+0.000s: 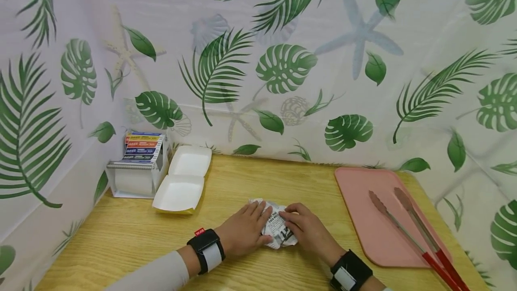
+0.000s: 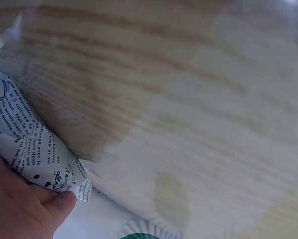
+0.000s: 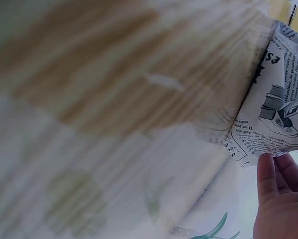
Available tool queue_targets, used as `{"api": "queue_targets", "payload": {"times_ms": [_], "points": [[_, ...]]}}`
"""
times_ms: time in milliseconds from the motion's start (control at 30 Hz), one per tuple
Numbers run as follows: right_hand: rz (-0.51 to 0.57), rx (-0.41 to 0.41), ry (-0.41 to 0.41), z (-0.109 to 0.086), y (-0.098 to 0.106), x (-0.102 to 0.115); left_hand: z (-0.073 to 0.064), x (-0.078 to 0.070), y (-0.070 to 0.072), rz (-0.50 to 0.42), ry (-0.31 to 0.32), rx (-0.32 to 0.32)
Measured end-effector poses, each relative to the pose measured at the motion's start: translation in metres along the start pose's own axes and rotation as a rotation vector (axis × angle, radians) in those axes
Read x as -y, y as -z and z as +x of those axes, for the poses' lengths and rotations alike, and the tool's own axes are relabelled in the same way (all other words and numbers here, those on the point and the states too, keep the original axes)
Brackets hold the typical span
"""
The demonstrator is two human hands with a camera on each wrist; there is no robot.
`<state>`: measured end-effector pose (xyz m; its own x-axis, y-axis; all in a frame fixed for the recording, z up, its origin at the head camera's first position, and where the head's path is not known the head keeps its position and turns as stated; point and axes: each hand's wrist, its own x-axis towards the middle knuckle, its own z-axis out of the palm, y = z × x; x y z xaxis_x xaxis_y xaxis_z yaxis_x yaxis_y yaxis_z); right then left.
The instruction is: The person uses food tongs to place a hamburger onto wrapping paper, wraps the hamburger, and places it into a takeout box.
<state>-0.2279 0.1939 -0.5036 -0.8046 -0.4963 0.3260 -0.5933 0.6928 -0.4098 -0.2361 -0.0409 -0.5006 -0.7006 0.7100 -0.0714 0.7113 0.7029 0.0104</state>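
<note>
On the wood-grain table lies a bundle of white newsprint-patterned wrapping paper [image 1: 275,226], its edges creased and folded. Whatever is inside the paper is hidden. My left hand [image 1: 244,231] holds the bundle's left side, fingers over the top and thumb at the near edge; the left wrist view shows that thumb on a corner of the printed paper [image 2: 37,144]. From the opposite side my right hand [image 1: 310,232] grips the bundle with bent fingers. In the right wrist view its thumb meets the lower edge of the wrapping paper [image 3: 281,104].
A white clamshell box [image 1: 179,192] sits opened at the back left, beside a rack [image 1: 135,178] of colourful boxes. On the right a pink tray [image 1: 363,219] carries red-handled tongs [image 1: 416,237], their handles past its near edge. A leaf-printed curtain [image 1: 291,116] hangs behind the table.
</note>
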Motion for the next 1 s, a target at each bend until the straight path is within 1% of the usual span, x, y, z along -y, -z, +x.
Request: {"api": "queue_targets", "payload": {"times_ms": [133,300,467,600,733,867,933,1000], "points": [[-0.039,0.027,0.010,-0.0035,0.0008,-0.0023,0.0026,-0.0011,-0.0015,-0.023,0.001,0.004],[-0.122,0.099,0.030,-0.0059,0.0044,-0.0032,0.0041,-0.0018,-0.0031,-0.019,0.017,-0.012],[-0.144,0.147,0.016,-0.0058,0.0076,-0.0039,0.0041,-0.0029,-0.0011,0.027,0.012,-0.036],[-0.130,0.159,0.011,-0.0048,0.0079,-0.0051,0.0040,-0.0020,-0.0002,0.026,0.006,-0.024],[-0.080,0.153,0.004,-0.0042,0.0074,-0.0062,0.0037,-0.0004,-0.0007,-0.007,0.001,-0.020],[-0.042,0.156,-0.025,-0.0036,0.0067,-0.0066,0.0030,0.0001,0.0003,-0.088,0.011,-0.015],[-0.045,0.158,-0.034,-0.0034,0.0072,-0.0060,0.0032,-0.0001,0.0015,-0.136,0.025,-0.015],[-0.064,0.153,-0.029,-0.0030,0.0077,-0.0053,0.0037,-0.0003,0.0022,-0.163,0.039,-0.013]]}}
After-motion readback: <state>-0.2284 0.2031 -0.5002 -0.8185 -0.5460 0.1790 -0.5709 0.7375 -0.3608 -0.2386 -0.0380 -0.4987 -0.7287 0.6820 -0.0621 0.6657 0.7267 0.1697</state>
